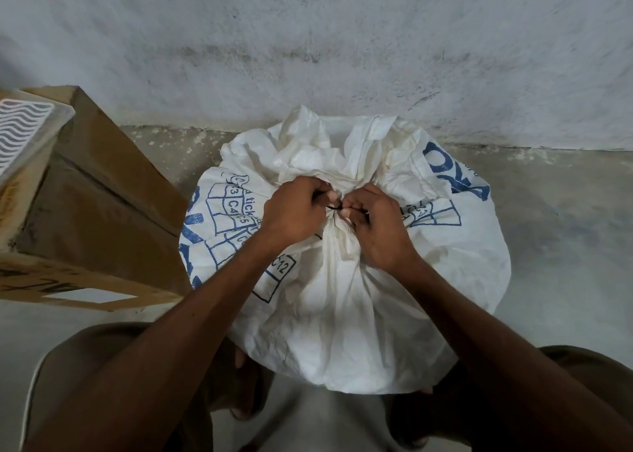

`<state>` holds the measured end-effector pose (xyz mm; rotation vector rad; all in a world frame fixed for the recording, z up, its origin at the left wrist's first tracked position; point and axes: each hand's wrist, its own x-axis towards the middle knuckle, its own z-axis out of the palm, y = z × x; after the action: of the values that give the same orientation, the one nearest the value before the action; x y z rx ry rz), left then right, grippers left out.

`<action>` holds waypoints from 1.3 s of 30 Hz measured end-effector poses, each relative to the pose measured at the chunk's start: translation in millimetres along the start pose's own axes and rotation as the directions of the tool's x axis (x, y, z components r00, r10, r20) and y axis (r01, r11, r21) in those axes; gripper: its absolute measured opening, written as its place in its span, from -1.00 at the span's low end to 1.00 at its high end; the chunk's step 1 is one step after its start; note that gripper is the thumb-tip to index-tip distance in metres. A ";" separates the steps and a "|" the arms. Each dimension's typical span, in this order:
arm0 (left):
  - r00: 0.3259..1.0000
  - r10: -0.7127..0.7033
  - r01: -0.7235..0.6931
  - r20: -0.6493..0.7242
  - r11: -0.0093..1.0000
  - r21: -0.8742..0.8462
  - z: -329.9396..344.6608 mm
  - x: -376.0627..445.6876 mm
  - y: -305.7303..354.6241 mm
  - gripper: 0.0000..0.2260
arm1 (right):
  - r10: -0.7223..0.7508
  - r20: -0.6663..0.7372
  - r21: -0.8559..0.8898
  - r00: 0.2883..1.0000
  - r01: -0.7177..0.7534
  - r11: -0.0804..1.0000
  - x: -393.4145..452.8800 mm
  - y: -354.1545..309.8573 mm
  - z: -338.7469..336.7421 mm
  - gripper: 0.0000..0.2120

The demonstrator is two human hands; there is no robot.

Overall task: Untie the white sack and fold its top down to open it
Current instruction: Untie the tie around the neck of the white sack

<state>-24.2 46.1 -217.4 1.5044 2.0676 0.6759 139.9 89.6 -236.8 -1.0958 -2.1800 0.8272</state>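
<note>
Down on the grey concrete floor (561,232) we go, a rough whitewashed wall (308,40) rising straight behind, scuffed and stained along its base. Over on the left, a brown cardboard box (102,191) sits tilted on the floor, a white label on its near face, and a white panel with a wavy grille pattern (24,133) lies on top at the frame edge.

Centre stage, the white sack (359,301) stands full and round on the floor, right up near the wall, just beside the box, blue printing across its shoulders: a grid of boxes marked C3, C4, C5, C12 on the left, big blue letters on the right. Its neck is bunched tight in the middle, with the loose top fabric flaring up and away behind the knot. Still tied, top not folded down.

Now the grips. Left hand (294,215) comes in with fingers curled tight, thumb and forefinger pinching at the gathered neck, right on a thin dark tie (335,207) that shows between the two hands. Right hand (380,225) mirrors it, fingers curled in, fingertips pinching the same tie at the bunched fabric. The two hands sit almost knuckle to knuckle over the knot.

At the bottom edge, the person's knees in dark cloth flank the sack.
</note>
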 end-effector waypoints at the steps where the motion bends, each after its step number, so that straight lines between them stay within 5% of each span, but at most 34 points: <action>1: 1.000 0.000 0.000 0.001 0.998 -0.058 -0.3 0.2 -1.2 -0.79 | 0.013 -0.012 0.008 1.000 -0.013 1.000 0.2 0.4 1.1 -0.88; 6: 0.984 -0.023 0.087 0.174 0.927 -0.366 -18.8 2.6 -4.0 -0.87 | 0.076 -0.056 0.045 0.995 -0.074 0.996 0.4 5.3 5.3 -0.88; 11: 0.944 -0.129 0.272 0.305 0.826 -0.493 -32.0 1.1 -7.6 -0.63 | 0.111 -0.061 0.091 0.992 -0.105 0.990 1.1 10.6 7.8 -0.93; 16: 0.974 -0.001 0.091 0.228 0.917 -0.389 -17.2 -4.2 -5.0 -0.78 | 0.142 -0.042 0.108 0.989 -0.137 0.985 3.7 17.3 12.2 -0.96; 20: 0.992 0.122 -0.126 -0.042 0.987 -0.104 7.6 -9.0 -3.8 -0.90 | 0.146 -0.031 0.118 0.989 -0.141 0.983 3.4 19.9 11.8 -0.96; 27: 0.952 0.300 -0.293 -0.065 0.951 0.095 15.7 -9.6 1.8 -0.88 | 0.147 -0.042 0.149 0.988 -0.139 0.979 0.0 13.7 8.4 -0.93; 33: 0.938 0.346 -0.344 -0.018 0.936 0.070 11.4 -7.4 -3.8 -0.87 | -0.074 -0.004 -0.040 0.997 0.074 0.996 -1.1 13.1 2.9 -0.92; 36: 0.962 0.272 -0.270 -0.012 0.960 0.066 11.7 -9.1 -1.2 -0.88 | 0.015 -0.069 0.099 0.997 -0.008 0.995 -1.7 10.0 2.1 -0.93; 39: 0.992 0.114 -0.102 0.053 0.977 -0.185 10.6 -6.8 3.9 -0.84 | 0.179 -0.090 0.265 0.980 -0.149 0.953 0.3 6.0 5.5 -0.88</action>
<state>-12.7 41.8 -222.2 1.5211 1.8341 0.8244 138.8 91.2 -244.7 -1.1715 -1.8457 1.0609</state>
